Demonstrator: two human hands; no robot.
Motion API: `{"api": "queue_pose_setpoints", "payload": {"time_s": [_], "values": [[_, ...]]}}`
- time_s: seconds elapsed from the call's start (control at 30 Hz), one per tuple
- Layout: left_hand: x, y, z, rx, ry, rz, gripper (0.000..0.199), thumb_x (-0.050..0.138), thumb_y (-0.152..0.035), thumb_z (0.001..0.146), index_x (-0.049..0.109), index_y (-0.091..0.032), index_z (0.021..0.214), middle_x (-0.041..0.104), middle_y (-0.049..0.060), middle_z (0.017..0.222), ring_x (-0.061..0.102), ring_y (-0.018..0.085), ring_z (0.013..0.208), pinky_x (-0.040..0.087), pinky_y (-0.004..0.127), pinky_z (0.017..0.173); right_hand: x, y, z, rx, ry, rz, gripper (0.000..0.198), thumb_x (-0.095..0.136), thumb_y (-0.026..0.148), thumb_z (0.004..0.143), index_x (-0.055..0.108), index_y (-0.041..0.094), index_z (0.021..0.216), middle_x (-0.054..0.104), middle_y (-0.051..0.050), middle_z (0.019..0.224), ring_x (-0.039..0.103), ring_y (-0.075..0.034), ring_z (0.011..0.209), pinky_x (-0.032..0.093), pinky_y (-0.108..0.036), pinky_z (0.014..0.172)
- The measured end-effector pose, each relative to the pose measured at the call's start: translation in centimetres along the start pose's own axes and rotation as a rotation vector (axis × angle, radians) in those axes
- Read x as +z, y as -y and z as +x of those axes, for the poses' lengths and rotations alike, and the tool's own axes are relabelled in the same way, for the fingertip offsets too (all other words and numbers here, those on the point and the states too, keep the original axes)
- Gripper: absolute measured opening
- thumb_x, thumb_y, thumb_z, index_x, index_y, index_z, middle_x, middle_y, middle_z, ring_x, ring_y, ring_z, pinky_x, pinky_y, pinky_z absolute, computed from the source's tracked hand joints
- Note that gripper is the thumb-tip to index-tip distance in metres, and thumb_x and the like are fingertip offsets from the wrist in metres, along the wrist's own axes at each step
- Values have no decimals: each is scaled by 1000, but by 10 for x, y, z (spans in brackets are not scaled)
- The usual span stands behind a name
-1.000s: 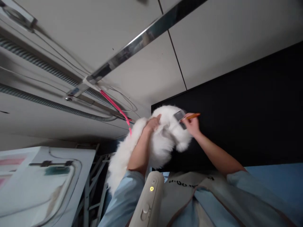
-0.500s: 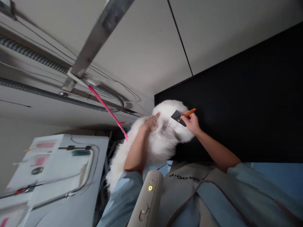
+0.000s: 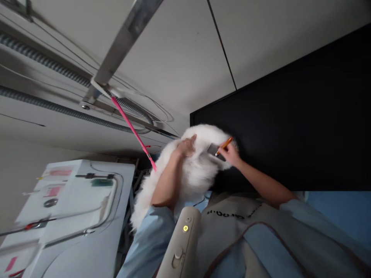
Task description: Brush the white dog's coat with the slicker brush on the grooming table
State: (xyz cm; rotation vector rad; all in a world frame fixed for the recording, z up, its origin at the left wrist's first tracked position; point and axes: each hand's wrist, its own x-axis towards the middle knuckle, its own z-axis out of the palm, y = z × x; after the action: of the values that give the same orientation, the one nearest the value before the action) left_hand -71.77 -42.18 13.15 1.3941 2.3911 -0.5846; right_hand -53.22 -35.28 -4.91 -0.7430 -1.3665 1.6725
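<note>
A fluffy white dog (image 3: pixel 199 174) is in front of me at the left end of the black tabletop (image 3: pixel 295 116); its face cannot be made out. My left hand (image 3: pixel 186 148) lies on its coat, fingers curled into the fur and holding it, some fingertips buried. In my right hand (image 3: pixel 231 155) is a slicker brush (image 3: pixel 225 143) with an orange handle, gripped between thumb and fingers. The brush's flat grey head rests against the fur, a short way right of my left hand. A pink strap (image 3: pixel 131 129) runs down to the dog's back.
A metal arm (image 3: pixel 121 42) slants overhead, with the strap hanging from it. Grey ribbed hoses (image 3: pixel 46 108) run along the wall. At lower left stands a white tub-like unit (image 3: pixel 87 208) with tubing. A beige device (image 3: pixel 181 239) with a yellow light hangs at my chest.
My right hand has drawn the brush slightly left and down, and its head now sinks into the fur. My left hand keeps its hold. The view has shifted slightly.
</note>
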Motion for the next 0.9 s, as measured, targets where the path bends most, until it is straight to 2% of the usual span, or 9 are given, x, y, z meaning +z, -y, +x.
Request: {"api": "queue_pose_setpoints", "payload": {"time_s": [0.1, 0.17, 0.23, 0.3, 0.47, 0.57, 0.67, 0.8, 0.9], "values": [[12, -36, -9, 12, -173, 136, 76, 61, -16, 85, 39, -17, 158, 47, 22, 151, 47, 36, 139, 34, 52, 117, 1, -4, 8, 24, -92, -48, 32, 68, 51, 76, 58, 23, 88, 66, -5, 87, 63, -22, 76, 57, -40, 74], [29, -64, -16, 221, -310, 189, 48, 55, -15, 89, 63, -15, 136, 54, 19, 144, 44, 34, 140, 28, 53, 120, 0, -4, 14, -17, -131, -79, 30, 69, 48, 76, 59, 23, 90, 67, -6, 89, 63, -22, 78, 56, -39, 76], [47, -85, -21, 409, -232, 204, 28, 53, -20, 94, 73, -12, 110, 66, 17, 122, 57, 30, 123, 38, 46, 113, -6, -3, 20, -26, -135, -101, 29, 69, 47, 76, 59, 23, 89, 68, -6, 86, 63, -22, 77, 55, -39, 77], [59, -95, -22, 407, -186, 222, 27, 58, -28, 93, 73, -9, 105, 67, 17, 115, 59, 31, 117, 42, 43, 108, -16, 0, 29, -20, -158, -106, 28, 69, 45, 76, 59, 23, 89, 68, -5, 85, 64, -22, 77, 56, -39, 77], [48, -85, -15, 158, -205, 249, 36, 45, -14, 97, 65, -8, 126, 68, 20, 113, 60, 33, 114, 44, 45, 99, -37, 8, 39, -88, -403, -27, 31, 66, 46, 78, 56, 22, 95, 68, -6, 90, 65, -23, 81, 56, -39, 79], [30, -72, -16, 95, -125, 236, 35, 37, -11, 99, 68, -10, 117, 71, 17, 102, 65, 30, 102, 45, 39, 87, -21, 5, 29, -64, -253, 59, 32, 67, 50, 78, 54, 24, 92, 67, -4, 86, 65, -21, 76, 56, -37, 74], [19, -61, -24, 23, -101, 232, 36, 36, -15, 101, 67, -8, 116, 72, 18, 98, 68, 30, 94, 44, 35, 75, -3, -4, 26, 107, -60, 121, 37, 71, 55, 73, 52, 25, 82, 63, -1, 72, 62, -21, 66, 55, -37, 65], [17, -50, -35, -31, -106, 230, 35, 37, -22, 103, 68, -8, 113, 72, 17, 96, 69, 29, 92, 42, 33, 72, -1, -15, 32, 114, -353, 175, 38, 66, 57, 76, 48, 25, 86, 61, -1, 78, 63, -20, 72, 55, -38, 71], [17, -42, -38, -25, -95, 227, 34, 39, -22, 102, 70, -11, 110, 73, 15, 95, 69, 27, 92, 45, 32, 74, 2, -15, 21, 10, -203, 160, 36, 66, 55, 78, 51, 25, 89, 65, -3, 84, 64, -21, 75, 56, -38, 72]]}}
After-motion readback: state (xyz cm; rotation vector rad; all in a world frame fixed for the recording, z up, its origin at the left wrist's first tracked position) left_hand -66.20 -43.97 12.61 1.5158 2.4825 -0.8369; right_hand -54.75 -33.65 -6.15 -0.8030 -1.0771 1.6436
